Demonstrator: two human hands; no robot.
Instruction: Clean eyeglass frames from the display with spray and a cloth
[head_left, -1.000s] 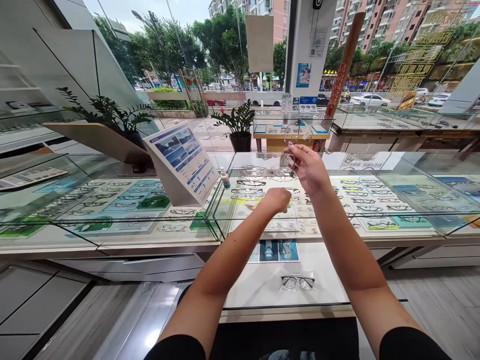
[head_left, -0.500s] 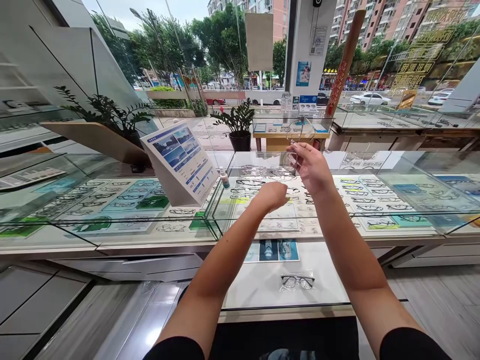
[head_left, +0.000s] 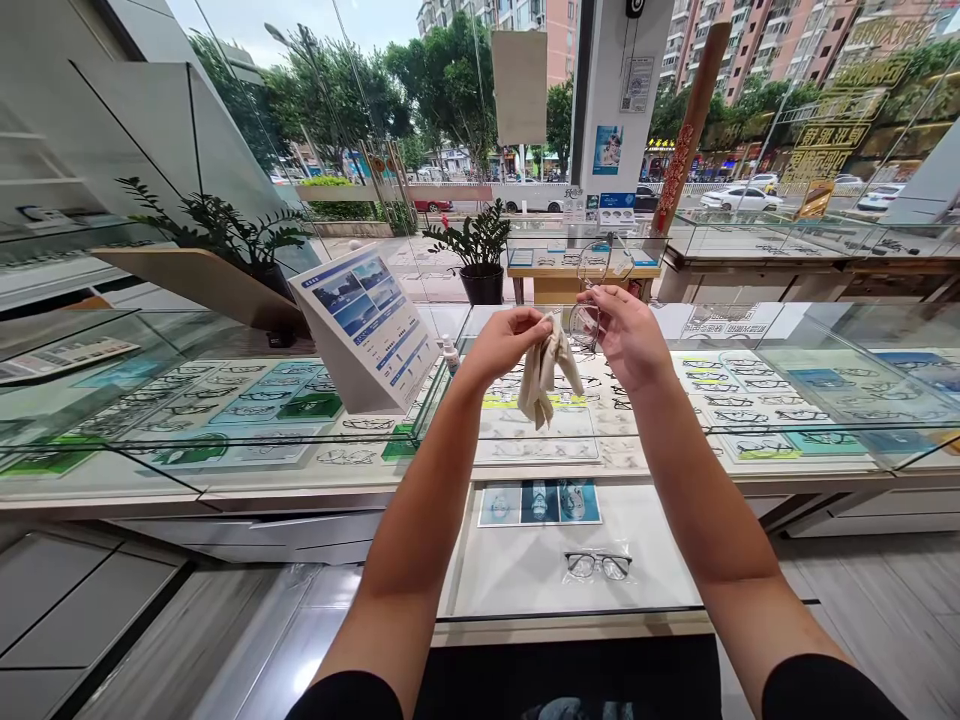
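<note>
A thin-rimmed pair of glasses with clear round lenses (head_left: pixel 583 325) is up in the air above the counter, turned on end so that one lens appears above the fingers and the other below. The person's right hand (head_left: pixel 628 335) pinches it near the middle between thumb and fingertips; the exact contact is too fine to make out. Just beside it, the left hand (head_left: pixel 504 345) pinches the top of a soft cream-coloured cloth (head_left: pixel 546 375), which hangs in loose folds. Whether cloth and lens touch cannot be told.

With a frame this slender, a light grip near the bridge seems best, since squeezing a rim could bend it. The dangling cloth would likely handle better gathered flat over the fingertips, with a lens supported from both sides and pressure kept even.

Beneath the hands runs a clear glass display counter (head_left: pixel 787 430) holding rows of spectacle frames. A small white-capped bottle (head_left: pixel 450 357) stands left of the cloth, beside a white tent-shaped desk calendar (head_left: pixel 367 330) with blue pictures. Nearer the body, dark-rimmed glasses in clear wrapping (head_left: pixel 598 566) lie on a white surface (head_left: pixel 517 585), below a blue-toned photo strip (head_left: pixel 540 502).
</note>
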